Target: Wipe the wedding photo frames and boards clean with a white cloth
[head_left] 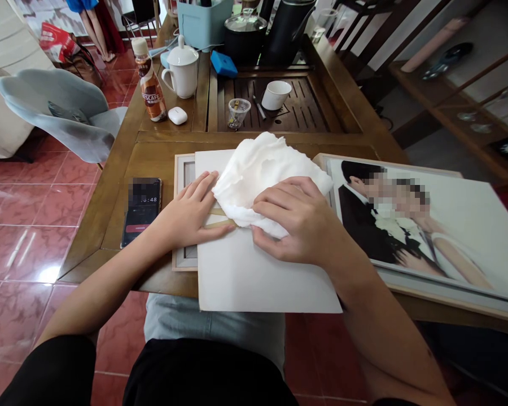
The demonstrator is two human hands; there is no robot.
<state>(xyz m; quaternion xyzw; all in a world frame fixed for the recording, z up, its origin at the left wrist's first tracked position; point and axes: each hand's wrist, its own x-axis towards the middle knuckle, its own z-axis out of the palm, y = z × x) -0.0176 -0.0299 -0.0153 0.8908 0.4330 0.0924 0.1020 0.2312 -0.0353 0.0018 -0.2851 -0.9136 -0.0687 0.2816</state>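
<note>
A crumpled white cloth [265, 169] lies on a white board [254, 276] that overhangs the near edge of the wooden table [114, 192]. My right hand [298, 217] presses down on the cloth's near edge, fingers curled over it. My left hand [192, 211] lies flat with fingers stretched, resting on the board and on a thin wooden strip [220, 224] beside the cloth. Under the board sits a light wood picture frame [182, 214].
A phone [141, 210] lies at the left of the table. A large framed photo print [427, 225] rests at the right. Further back stand a coffee bottle [151, 82], a white mug [182, 70], an earbud case [178, 115], cups on a tea tray [309, 107], and a grey chair [63, 110].
</note>
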